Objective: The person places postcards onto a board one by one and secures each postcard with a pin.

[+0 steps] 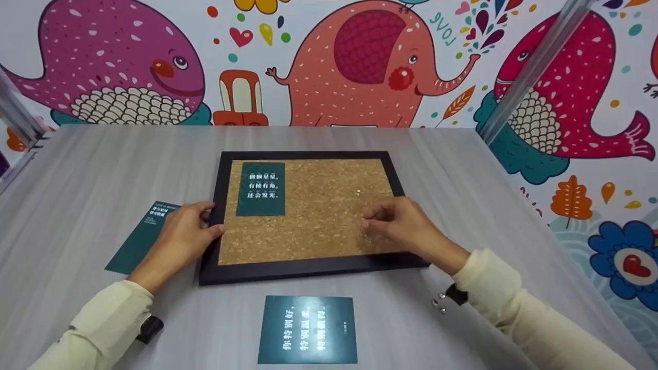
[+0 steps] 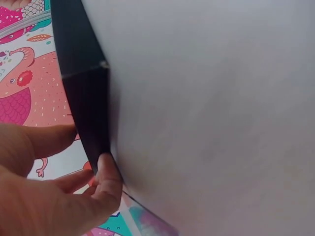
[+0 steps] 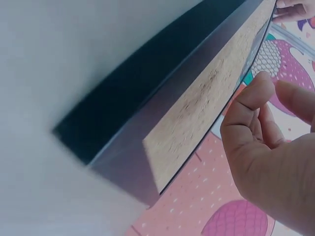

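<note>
A dark-framed cork board [image 1: 329,226] lies on the table with a green card [image 1: 260,205] bearing white writing at its upper left. My left hand [image 1: 187,231] grips the frame's left side; the left wrist view shows thumb and fingers on either side of the dark frame [image 2: 86,103]. Over the right part of the cork, my right hand [image 1: 398,226] has its fingers curled, thumb and forefinger tips close together. I cannot tell whether something small sits between them. A small clear, shiny piece [image 1: 358,192] is on the cork just beyond these fingertips.
A second green card [image 1: 307,329] lies in front of the board. Another green card [image 1: 136,246] is partly under the left forearm. Several small shiny round things [image 1: 439,303] are near the right cuff. A patterned wall [image 1: 360,61] stands behind the table.
</note>
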The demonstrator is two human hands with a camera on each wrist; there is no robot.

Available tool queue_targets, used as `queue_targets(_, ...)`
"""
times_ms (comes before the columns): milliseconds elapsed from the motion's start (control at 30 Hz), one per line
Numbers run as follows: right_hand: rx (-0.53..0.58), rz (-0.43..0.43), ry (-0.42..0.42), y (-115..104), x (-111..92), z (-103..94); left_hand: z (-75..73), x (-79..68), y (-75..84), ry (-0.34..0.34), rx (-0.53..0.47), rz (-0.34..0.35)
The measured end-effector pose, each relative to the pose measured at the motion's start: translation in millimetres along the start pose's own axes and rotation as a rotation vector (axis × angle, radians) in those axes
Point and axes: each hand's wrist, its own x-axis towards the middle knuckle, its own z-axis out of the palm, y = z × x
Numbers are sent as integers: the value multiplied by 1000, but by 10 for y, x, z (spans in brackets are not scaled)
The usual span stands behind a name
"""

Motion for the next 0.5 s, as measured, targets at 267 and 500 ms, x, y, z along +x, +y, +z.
queue_targets(267,23,83,-23,73,-361,-255,-3,7,38,-4,-21,7)
queue_targets(500,-4,90,-70,147,-605,-342,-4,-3,-3,-1,-19,3)
